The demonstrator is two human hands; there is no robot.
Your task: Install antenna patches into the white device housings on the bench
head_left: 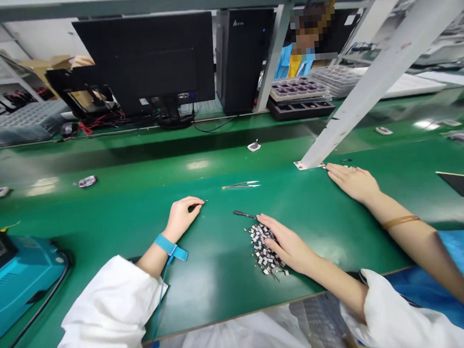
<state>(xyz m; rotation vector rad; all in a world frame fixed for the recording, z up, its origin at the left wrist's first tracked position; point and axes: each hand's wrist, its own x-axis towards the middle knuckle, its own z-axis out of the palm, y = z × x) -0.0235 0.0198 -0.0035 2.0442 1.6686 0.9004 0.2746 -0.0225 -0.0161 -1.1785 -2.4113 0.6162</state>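
My left hand [184,215], with a blue wrist strap [171,247] on its wrist, is closed in a pinch over the green bench. A tiny dark piece [206,201] pokes out from its fingertips, too small to name. My right hand [287,242] lies with fingers stretched over the right side of a heap of small silver and black parts [264,254], hiding some of them. Its fingertips reach the end of a slim black piece with a thin metal end [244,214]. Metal tweezers [241,185] lie flat beyond both hands.
A co-worker's hand [354,182] rests at the right beside the slanted white post [342,108]. A teal machine [28,278] with a black cable stands at left. Small white-edged units [254,146] are spaced along the strip behind. A monitor [148,63] and computer tower [244,62] stand farther back.
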